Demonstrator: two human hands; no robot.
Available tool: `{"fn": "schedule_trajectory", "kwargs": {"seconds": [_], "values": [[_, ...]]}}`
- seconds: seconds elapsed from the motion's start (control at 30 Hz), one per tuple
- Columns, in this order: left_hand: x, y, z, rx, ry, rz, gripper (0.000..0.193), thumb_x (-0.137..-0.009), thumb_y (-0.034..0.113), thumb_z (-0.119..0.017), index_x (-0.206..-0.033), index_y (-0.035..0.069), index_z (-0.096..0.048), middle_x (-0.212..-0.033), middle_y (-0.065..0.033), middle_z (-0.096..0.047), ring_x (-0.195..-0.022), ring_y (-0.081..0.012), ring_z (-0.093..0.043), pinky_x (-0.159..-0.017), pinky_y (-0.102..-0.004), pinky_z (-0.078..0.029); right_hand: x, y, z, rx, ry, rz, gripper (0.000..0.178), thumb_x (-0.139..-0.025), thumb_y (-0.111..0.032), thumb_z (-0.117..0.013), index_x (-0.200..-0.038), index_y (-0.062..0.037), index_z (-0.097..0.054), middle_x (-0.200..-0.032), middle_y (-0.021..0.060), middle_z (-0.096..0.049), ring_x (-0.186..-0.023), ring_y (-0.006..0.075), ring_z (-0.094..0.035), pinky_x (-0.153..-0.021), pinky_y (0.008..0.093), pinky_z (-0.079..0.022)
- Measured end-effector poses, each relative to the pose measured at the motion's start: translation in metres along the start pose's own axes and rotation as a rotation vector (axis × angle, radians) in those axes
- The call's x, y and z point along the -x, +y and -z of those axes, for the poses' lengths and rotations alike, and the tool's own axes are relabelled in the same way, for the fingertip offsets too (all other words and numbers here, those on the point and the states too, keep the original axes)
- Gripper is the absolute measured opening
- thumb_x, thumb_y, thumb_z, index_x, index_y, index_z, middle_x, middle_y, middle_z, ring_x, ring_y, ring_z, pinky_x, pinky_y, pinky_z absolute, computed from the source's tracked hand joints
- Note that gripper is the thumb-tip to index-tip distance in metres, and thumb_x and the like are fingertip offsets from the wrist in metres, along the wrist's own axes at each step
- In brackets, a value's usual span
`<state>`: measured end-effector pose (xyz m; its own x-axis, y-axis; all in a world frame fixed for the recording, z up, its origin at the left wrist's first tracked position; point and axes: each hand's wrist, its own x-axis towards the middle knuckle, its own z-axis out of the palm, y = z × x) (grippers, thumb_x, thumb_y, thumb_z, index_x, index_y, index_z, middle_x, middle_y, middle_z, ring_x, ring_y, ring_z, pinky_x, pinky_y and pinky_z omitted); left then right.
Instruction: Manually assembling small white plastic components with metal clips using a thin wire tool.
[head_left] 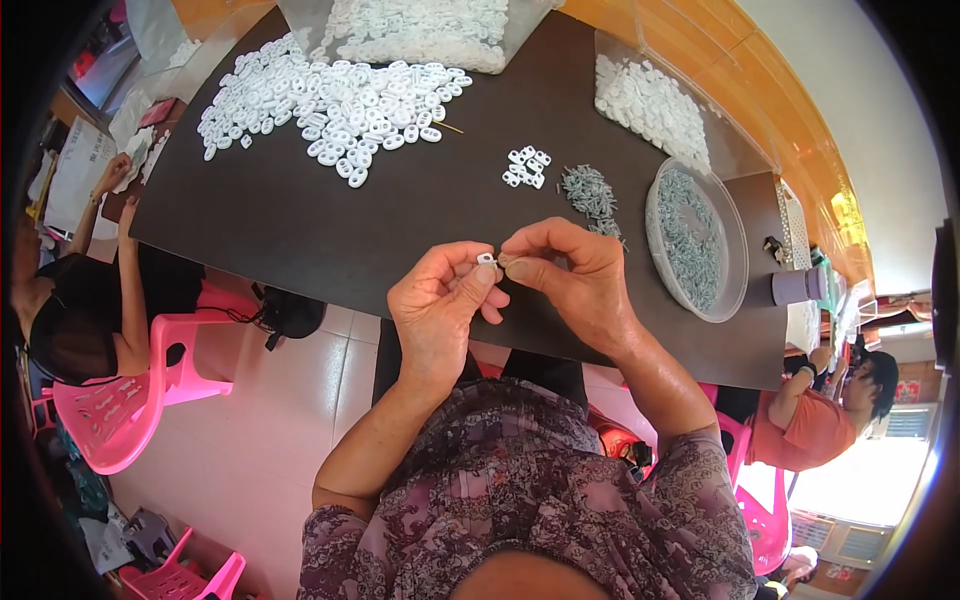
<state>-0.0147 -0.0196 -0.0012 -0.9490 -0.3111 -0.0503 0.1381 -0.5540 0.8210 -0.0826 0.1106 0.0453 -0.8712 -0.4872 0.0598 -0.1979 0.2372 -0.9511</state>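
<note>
Close together over the table's near edge, my two hands meet at a small white plastic piece (pixel 486 258). My left hand (pixel 440 300) pinches that piece between thumb and forefinger. Right beside it, my right hand (pixel 575 275) has thumb and forefinger pressed together at the piece's edge; whatever is between them is too small to make out. Beyond my right hand lies a heap of small grey screw-like pieces (pixel 590 192). A little group of white plastic pieces (pixel 525 167) sits to its left.
A big heap of white two-holed oval pieces (pixel 370 110) covers the far left of the dark table (pixel 270 200). Clear bins of white pieces (pixel 420 30) (pixel 650 105) stand behind. At right are a round clear tub (pixel 742 250) of grey pieces and a purplish jar (pixel 797 286). People sit on both sides.
</note>
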Motion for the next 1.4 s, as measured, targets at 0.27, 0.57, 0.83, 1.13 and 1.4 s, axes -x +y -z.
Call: {"fn": "schedule_trajectory", "kwargs": {"seconds": [0.27, 0.57, 0.83, 1.13, 1.4], "values": [[0.001, -0.003, 0.000, -0.004, -0.007, -0.040, 0.015, -0.088, 0.004, -0.060, -0.101, -0.005, -0.059, -0.084, -0.0075, -0.062, -0.066, -0.0108, -0.060, -0.054, -0.0213, -0.049, -0.006, 0.005, -0.008, 0.126, 0.003, 0.124, 0.005, -0.076, -0.003, -0.066, -0.080, -0.0021, -0.062, -0.073, 0.0068, -0.057, -0.068, 0.0168, -0.055, -0.060, 0.0292, -0.044], [-0.001, 0.001, 0.005, 0.093, 0.053, -0.080, 0.016, -0.087, 0.003, -0.061, -0.101, -0.005, -0.059, -0.083, -0.0108, -0.063, -0.063, -0.0151, -0.061, -0.054, -0.0253, -0.052, -0.032, -0.006, 0.002, 0.198, -0.036, 0.207, 0.013, -0.076, -0.006, -0.066, -0.088, -0.0022, -0.067, -0.081, 0.0103, -0.063, -0.076, 0.0224, -0.059, -0.065, 0.0317, -0.046], [-0.006, 0.001, 0.016, 0.107, 0.079, -0.180, 0.020, -0.088, 0.004, -0.061, -0.106, -0.005, -0.058, -0.086, -0.0092, -0.063, -0.067, -0.0124, -0.061, -0.058, -0.0235, -0.051, -0.137, 0.028, -0.027, 0.801, 0.109, 0.577, 0.014, -0.073, -0.010, -0.068, -0.086, -0.0064, -0.067, -0.073, 0.0118, -0.059, -0.073, 0.0286, -0.055, -0.065, 0.0385, -0.044], [-0.003, -0.001, 0.020, 0.141, 0.075, -0.199, 0.020, -0.088, 0.004, -0.061, -0.106, -0.005, -0.059, -0.087, -0.0095, -0.063, -0.068, -0.0124, -0.061, -0.058, -0.0232, -0.051, -0.142, 0.039, -0.043, 0.976, 0.065, 0.715, 0.008, -0.072, -0.009, -0.068, -0.076, -0.0073, -0.061, -0.073, 0.0092, -0.055, -0.076, 0.0289, -0.051, -0.064, 0.0407, -0.043], [-0.001, 0.005, 0.018, 0.121, 0.094, -0.187, 0.026, -0.088, 0.005, -0.062, -0.111, -0.004, -0.057, -0.087, -0.0093, -0.062, -0.067, -0.0128, -0.061, -0.056, -0.0232, -0.051, -0.091, 0.014, -0.022, 0.750, -0.053, 0.663, 0.008, -0.075, -0.006, -0.066, -0.080, -0.0064, -0.059, -0.075, 0.0082, -0.056, -0.073, 0.0285, -0.052, -0.064, 0.0391, -0.043]]}}
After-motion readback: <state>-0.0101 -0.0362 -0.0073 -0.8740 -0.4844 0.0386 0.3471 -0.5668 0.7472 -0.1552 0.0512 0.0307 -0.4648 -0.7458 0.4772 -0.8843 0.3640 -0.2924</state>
